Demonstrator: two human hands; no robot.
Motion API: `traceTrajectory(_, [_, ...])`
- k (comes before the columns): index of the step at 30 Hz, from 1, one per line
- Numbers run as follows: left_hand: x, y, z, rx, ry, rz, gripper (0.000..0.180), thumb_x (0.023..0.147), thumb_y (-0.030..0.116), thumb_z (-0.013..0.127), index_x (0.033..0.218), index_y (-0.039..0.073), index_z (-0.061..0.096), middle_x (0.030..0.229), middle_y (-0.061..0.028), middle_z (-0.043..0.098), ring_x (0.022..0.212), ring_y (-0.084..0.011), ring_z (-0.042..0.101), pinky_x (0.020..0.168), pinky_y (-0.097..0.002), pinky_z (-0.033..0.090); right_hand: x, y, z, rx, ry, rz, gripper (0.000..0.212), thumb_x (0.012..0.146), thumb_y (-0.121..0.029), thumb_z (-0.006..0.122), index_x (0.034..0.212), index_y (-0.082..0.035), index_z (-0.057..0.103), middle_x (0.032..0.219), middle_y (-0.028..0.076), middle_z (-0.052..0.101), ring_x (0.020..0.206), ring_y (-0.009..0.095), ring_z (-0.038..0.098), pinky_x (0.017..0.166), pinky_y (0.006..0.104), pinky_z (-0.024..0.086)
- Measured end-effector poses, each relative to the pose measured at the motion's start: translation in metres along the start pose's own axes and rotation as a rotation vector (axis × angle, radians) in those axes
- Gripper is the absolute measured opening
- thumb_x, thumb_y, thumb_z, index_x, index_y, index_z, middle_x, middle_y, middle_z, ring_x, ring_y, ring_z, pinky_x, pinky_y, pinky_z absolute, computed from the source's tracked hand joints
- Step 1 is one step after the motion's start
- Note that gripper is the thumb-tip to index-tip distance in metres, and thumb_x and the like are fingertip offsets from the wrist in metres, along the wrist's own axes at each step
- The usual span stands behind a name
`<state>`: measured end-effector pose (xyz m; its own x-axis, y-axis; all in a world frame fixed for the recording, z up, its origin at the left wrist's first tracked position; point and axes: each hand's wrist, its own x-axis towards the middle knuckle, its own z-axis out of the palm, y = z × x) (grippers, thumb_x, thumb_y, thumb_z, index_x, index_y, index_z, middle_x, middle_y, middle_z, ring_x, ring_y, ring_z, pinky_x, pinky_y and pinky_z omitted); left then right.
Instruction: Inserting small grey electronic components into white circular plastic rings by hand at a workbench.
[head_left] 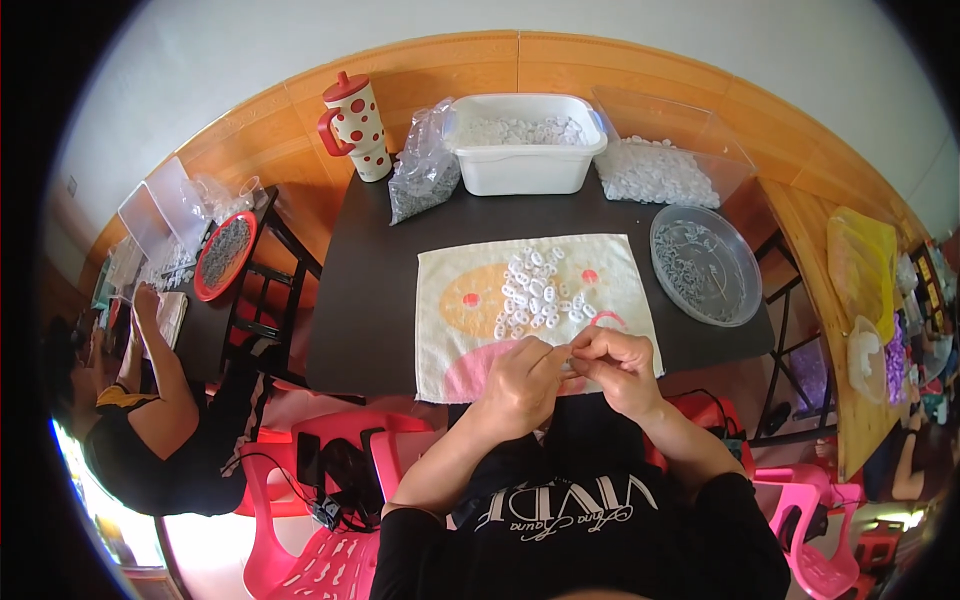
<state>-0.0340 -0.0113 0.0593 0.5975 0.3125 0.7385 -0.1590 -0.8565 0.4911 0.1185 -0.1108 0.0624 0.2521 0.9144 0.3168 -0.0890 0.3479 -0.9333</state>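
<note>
My left hand (pixel 527 382) and my right hand (pixel 617 366) meet over the near edge of a patterned towel (pixel 440 290). Both are closed, fingertips pinched together on something too small and hidden to name. Just beyond my fingers lies a loose pile of small white plastic pieces (pixel 535 290), oval with holes, spread on the towel. To the right of the towel stands a round clear tray (pixel 735 308) with small translucent pieces in it.
Along the table's back stand a dotted tumbler (pixel 358 125), a clear bag of grey pieces (pixel 425 178), a white tub (pixel 525 172) of white pieces and a bag of white pieces (pixel 655 175). At left, another person (pixel 160 430) sits near a red tray (pixel 206 285). Pink chairs (pixel 320 560) flank me.
</note>
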Motion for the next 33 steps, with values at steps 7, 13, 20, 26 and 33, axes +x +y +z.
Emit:
traceTrajectory(7, [0.004,-0.007,0.011,-0.028,-0.037,-0.166,0.032,0.073,-0.007,0.068,0.105,-0.003,0.067,0.083,-0.0148,0.061,0.074,-0.0317,0.062,0.063,-0.0380,0.050,0.015,0.016,-0.025,-0.130,-0.103,-0.032,0.010,0.086,0.015,0.060,0.086,0.005,0.062,0.091,0.010,0.065,0.082,0.013,0.063,0.070,0.0252,0.051])
traceTrajectory(13, [0.001,-0.026,0.026,0.013,-0.109,-0.295,0.028,0.072,-0.005,0.068,0.100,-0.002,0.068,0.086,-0.0148,0.062,0.079,-0.0331,0.062,0.069,-0.0401,0.052,0.015,0.032,-0.039,-0.501,-0.081,-0.077,0.019,0.076,0.016,0.064,0.089,0.003,0.064,0.088,0.011,0.065,0.081,0.021,0.063,0.073,0.0293,0.050])
traceTrajectory(20, [0.000,-0.033,0.025,0.062,-0.196,-0.187,0.025,0.073,-0.009,0.063,0.096,-0.003,0.067,0.088,-0.0153,0.062,0.082,-0.0357,0.060,0.071,-0.0406,0.051,0.013,0.039,-0.040,-0.912,-0.150,-0.440,0.013,0.069,0.007,0.065,0.080,0.000,0.062,0.085,0.011,0.062,0.076,0.032,0.059,0.065,0.0393,0.047])
traceTrajectory(26, [0.004,-0.030,0.022,0.056,-0.249,-0.116,0.018,0.066,-0.006,0.060,0.083,-0.002,0.061,0.082,-0.0138,0.054,0.079,-0.0340,0.055,0.066,-0.0412,0.049,0.007,0.038,-0.040,-0.966,-0.282,-0.507,0.020,0.063,-0.006,0.065,0.079,-0.005,0.054,0.086,0.010,0.050,0.080,0.030,0.055,0.067,0.0403,0.046])
traceTrajectory(33, [0.007,-0.035,0.024,0.037,-0.284,-0.144,0.016,0.063,-0.006,0.060,0.078,-0.001,0.060,0.078,-0.0124,0.052,0.076,-0.0313,0.054,0.061,-0.0396,0.048,0.011,0.039,-0.042,-0.935,-0.304,-0.459,0.021,0.059,-0.001,0.065,0.077,-0.001,0.056,0.086,0.012,0.054,0.076,0.030,0.056,0.067,0.0386,0.047])
